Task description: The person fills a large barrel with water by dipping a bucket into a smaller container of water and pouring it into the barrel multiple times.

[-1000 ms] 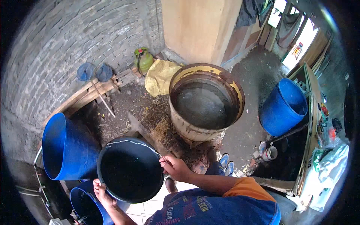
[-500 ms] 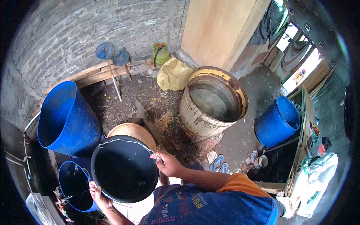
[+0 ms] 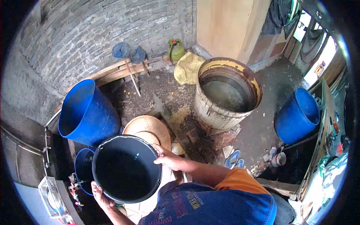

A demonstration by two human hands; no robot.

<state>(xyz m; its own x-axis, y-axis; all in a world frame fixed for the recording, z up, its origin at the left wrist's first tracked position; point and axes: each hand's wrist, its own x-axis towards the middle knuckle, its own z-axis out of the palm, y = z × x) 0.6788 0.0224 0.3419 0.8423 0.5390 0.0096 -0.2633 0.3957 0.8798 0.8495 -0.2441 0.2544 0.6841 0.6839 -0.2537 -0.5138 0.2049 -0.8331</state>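
Head view: both hands' fingers clamp the black bucket (image 3: pixel 125 168), seemingly water-filled, beside blue barrel (image 3: pixel 88 112).

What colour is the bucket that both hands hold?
Black, with a pale rim; the bucket shows best in the head view.

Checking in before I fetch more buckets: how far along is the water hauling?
Done: the black round bucket already holds dark liquid. In hand: the left hand supports its bottom and the right hand grips its rim. Left: the tilted blue plastic barrel looks empty; the large round brick-sided tank holds water.
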